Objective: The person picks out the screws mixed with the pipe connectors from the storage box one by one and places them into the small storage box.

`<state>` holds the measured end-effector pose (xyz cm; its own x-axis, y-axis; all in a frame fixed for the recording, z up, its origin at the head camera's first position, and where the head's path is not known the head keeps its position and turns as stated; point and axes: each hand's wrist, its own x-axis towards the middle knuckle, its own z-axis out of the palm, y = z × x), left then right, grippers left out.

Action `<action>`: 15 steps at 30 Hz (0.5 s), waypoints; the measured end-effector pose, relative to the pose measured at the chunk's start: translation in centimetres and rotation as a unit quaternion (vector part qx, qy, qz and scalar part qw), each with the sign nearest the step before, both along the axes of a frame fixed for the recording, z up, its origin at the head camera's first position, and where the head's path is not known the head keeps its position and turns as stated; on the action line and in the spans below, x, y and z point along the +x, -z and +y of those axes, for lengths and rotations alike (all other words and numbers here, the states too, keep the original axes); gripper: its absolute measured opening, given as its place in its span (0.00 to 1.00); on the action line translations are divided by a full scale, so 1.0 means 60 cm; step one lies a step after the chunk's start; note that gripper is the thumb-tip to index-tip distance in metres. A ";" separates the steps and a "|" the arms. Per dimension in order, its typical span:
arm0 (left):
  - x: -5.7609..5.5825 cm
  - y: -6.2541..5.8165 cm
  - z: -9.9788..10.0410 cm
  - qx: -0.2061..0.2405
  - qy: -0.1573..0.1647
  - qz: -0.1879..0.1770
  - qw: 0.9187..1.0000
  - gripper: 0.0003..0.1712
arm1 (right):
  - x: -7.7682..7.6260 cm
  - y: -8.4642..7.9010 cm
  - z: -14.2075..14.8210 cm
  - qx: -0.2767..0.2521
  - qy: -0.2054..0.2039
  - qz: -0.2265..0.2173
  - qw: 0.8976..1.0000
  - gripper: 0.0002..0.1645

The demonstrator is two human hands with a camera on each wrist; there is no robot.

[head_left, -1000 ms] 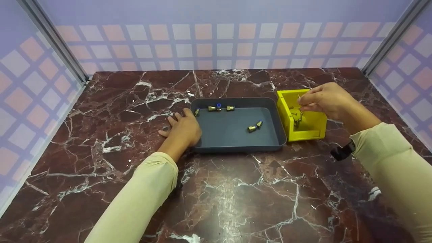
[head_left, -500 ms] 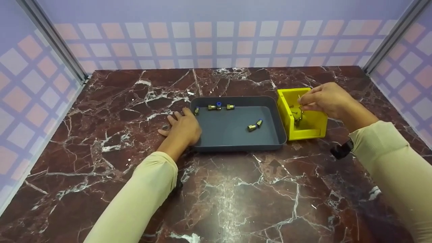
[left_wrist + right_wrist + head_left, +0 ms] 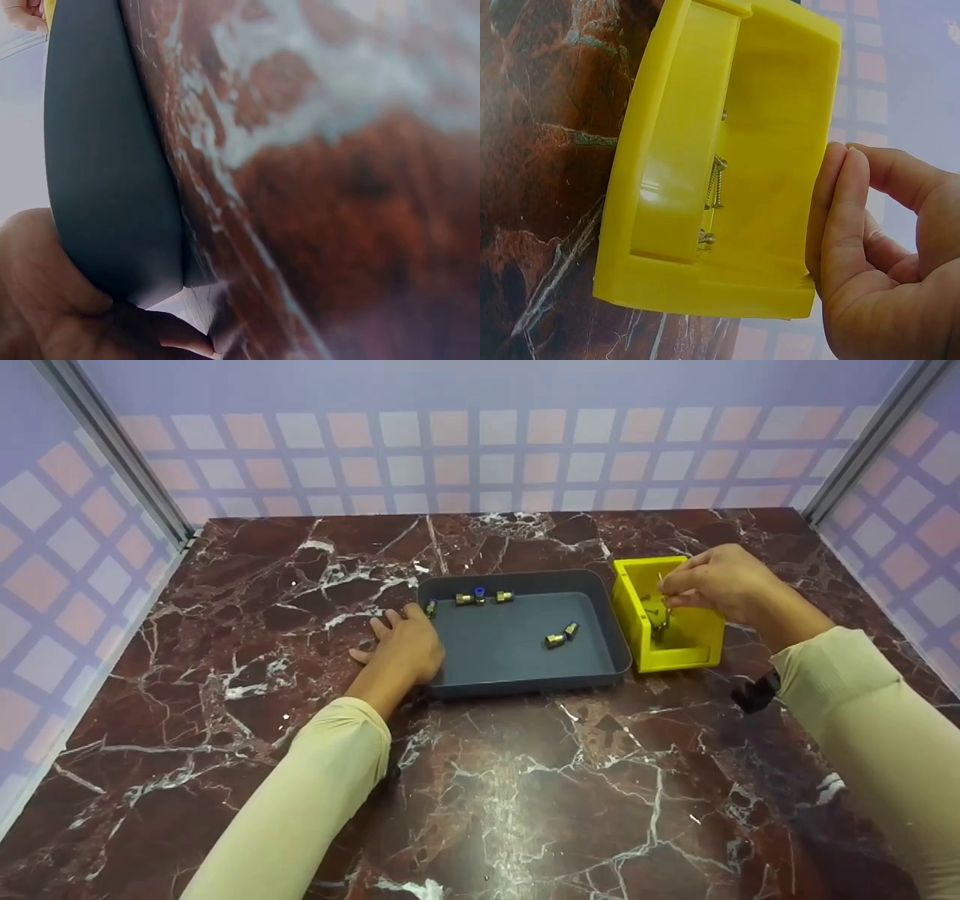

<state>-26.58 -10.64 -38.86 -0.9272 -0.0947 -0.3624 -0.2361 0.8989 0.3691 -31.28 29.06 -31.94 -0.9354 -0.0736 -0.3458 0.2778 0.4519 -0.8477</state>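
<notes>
My left hand (image 3: 401, 651) rests against the left side of a dark grey tray (image 3: 517, 687), its fingers spread toward the marble tabletop. The left wrist view shows that hand (image 3: 45, 292) beside the outer wall of the tray (image 3: 105, 150). Several brass pipe fittings with blue ends lie in the tray: a row (image 3: 480, 598) along the back and a pair (image 3: 555, 640) near the right. Over the yellow bin (image 3: 681, 658), my right hand (image 3: 724, 583) has its fingertips together, pinching a thin shiny screw whose tip barely shows. Brass-coloured screws (image 3: 717, 184) lie inside the bin.
The yellow bin stands close beside the tray's right wall. A dark red marble tabletop (image 3: 495, 780) surrounds them, bounded by a tiled-pattern panel (image 3: 480, 457) at the back and similar panels at both sides.
The tray has shifted very slightly left and away, with my left hand along its side. My right hand keeps almost the same place over the bin.
</notes>
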 end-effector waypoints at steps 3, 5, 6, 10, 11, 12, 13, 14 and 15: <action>-0.001 0.000 0.000 -0.004 0.001 0.003 1.000 0.40 | 0.000 0.000 -0.001 0.003 0.001 0.002 1.000 0.18; -0.001 -0.001 -0.001 -0.006 0.002 0.001 1.000 0.40 | 0.000 0.000 -0.002 0.003 0.001 0.004 1.000 0.18; -0.001 -0.001 -0.002 -0.008 0.004 0.001 1.000 0.40 | 0.001 0.000 -0.003 0.002 0.002 0.005 1.000 0.18; -0.001 0.000 -0.003 -0.006 0.002 0.002 1.000 0.41 | 0.002 0.000 -0.005 0.003 0.002 0.007 1.000 0.18; -0.001 0.000 -0.002 -0.005 0.002 0.003 1.000 0.41 | 0.002 0.000 -0.005 0.003 0.003 0.006 1.000 0.18; -0.001 0.000 -0.002 -0.005 0.002 0.004 1.000 0.41 | 0.002 0.000 -0.005 0.003 0.003 0.006 1.000 0.17; -0.001 0.000 -0.002 -0.004 0.001 0.005 1.000 0.40 | 0.002 0.000 -0.005 0.004 0.003 0.006 1.000 0.17; -0.001 0.000 -0.002 -0.004 0.001 0.005 1.000 0.40 | 0.002 -0.001 -0.005 0.003 0.003 0.005 1.000 0.17; -0.001 0.000 -0.002 -0.003 0.001 0.004 1.000 0.40 | 0.002 -0.001 -0.005 0.002 0.003 0.004 1.000 0.16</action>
